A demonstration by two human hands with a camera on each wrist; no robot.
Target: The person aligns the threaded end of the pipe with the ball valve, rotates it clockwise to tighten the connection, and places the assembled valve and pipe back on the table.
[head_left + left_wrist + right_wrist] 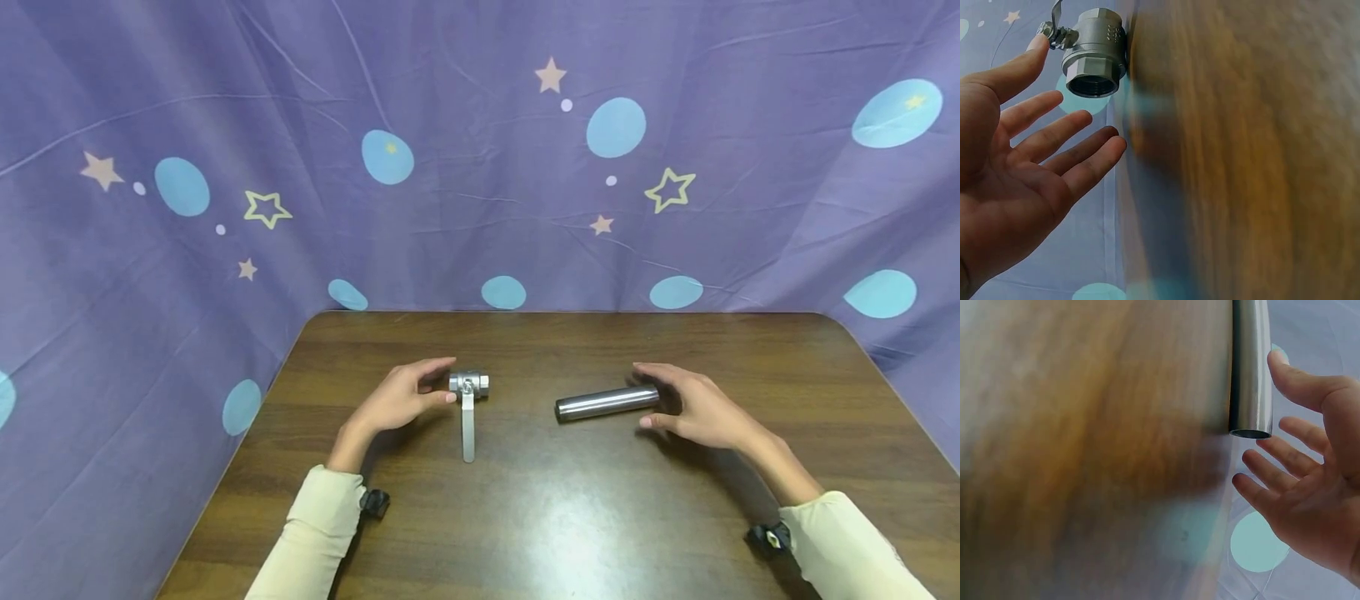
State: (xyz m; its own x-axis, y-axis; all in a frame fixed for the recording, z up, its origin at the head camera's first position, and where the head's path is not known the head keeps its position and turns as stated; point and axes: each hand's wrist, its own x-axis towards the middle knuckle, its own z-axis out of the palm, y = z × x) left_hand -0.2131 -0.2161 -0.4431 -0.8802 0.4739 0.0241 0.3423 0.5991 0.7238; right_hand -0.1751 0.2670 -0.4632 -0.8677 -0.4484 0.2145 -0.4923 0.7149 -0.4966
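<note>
A metal ball valve (468, 385) with a long flat lever handle (468, 433) lies on the wooden table, its lever toward the person. My left hand (401, 396) is just left of it, thumb and fingers spread apart. In the left wrist view the valve's threaded opening (1092, 86) faces the palm and the thumb tip is close by the lever's stem. To the right lies a shiny metal pipe (607, 404), hollow at its end (1251, 434). Around its right end my right hand (701, 408) holds its fingers and thumb apart, with no grip on it.
The brown wooden table (480, 533) has rounded far corners. Behind and to the left hangs a purple curtain (465, 225) with stars and blue ovals. Black straps (375, 503) sit at the cuffs of the pale sleeves.
</note>
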